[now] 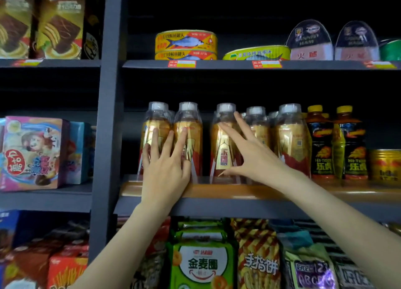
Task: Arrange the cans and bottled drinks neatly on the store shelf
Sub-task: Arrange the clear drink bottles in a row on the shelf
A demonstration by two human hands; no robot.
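Both hands are up at the middle shelf (249,206), where a row of gold-labelled bottles (291,141) with clear caps stands upright along the front edge. The left hand (165,169) lies flat against the two bottles at the left end of the row, its fingers straight and spread across their labels, gripping nothing. The right hand (249,152) reaches in from the right with fingers extended; they rest on the shoulder of the third bottle (223,145), and the thumb points down toward its base (no curl around it that can be seen).

To the right of the gold bottles stand two dark bottles with yellow caps (336,145), then a gold can (385,165) at the frame edge. On the shelf above sit flat yellow fish tins (186,44), two of them stacked, and ham tins (310,43) beside them. Below the middle shelf hang snack bags (201,260), and boxes of sweets (32,154) fill the bay to the left.
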